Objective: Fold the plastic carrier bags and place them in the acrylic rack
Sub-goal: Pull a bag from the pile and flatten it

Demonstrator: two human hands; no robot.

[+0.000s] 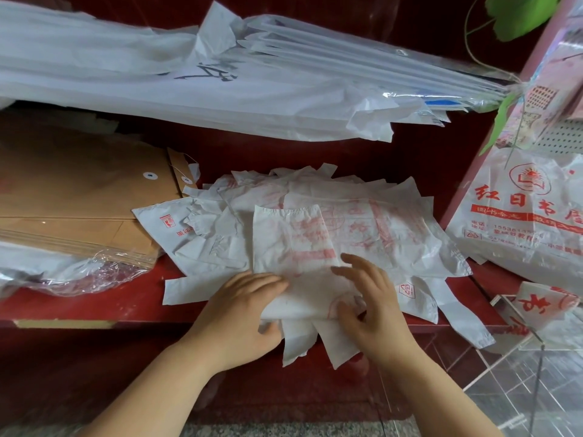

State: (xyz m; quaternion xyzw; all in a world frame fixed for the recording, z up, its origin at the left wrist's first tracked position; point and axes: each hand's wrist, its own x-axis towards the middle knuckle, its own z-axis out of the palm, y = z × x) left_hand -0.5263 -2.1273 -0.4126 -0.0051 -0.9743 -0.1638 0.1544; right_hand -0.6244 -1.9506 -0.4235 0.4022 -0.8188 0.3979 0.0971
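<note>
The folded carrier bag (293, 247) lies atop the bag pile (394, 222) on the red table (126, 298). The left hand (243, 307) has a grip pinching the bag's near edge. The right hand (369, 304) is released, its fingers spread over the bag.

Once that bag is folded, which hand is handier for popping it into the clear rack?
Probably the right hand. The rack stands to the right, on that hand's side, and its thumb presses on the bag. The left hand grips the bag's other edge, farther from the rack.
</note>
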